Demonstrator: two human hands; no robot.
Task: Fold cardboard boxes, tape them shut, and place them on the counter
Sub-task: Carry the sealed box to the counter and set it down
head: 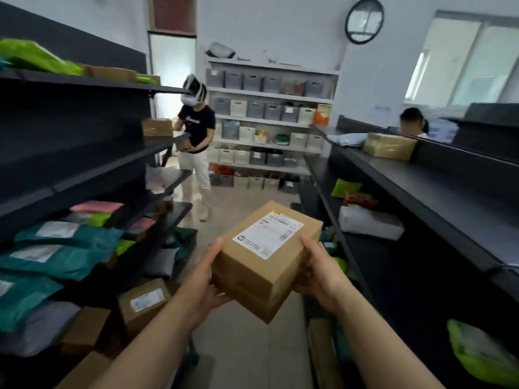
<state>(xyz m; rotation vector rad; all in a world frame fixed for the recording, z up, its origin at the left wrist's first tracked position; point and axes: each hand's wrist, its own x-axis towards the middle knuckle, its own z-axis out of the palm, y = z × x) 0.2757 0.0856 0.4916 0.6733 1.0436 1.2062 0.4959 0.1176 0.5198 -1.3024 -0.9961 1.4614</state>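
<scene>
A closed brown cardboard box (261, 273) with a white shipping label on top is held between both hands in the aisle, at chest height. My left hand (207, 279) grips its left side, thumb on the top edge and fingers curled under. My right hand (320, 270) grips its right side, thumb up along the edge. The black counter (438, 192) runs along the right, with another taped brown box (389, 146) on its top at the far end.
Black shelves (84, 175) on the left hold teal, green and pink mailers and brown boxes. A person in a headset (196, 141) stands ahead in the aisle holding a box. Another person sits behind the counter. White shelves of bins line the back wall.
</scene>
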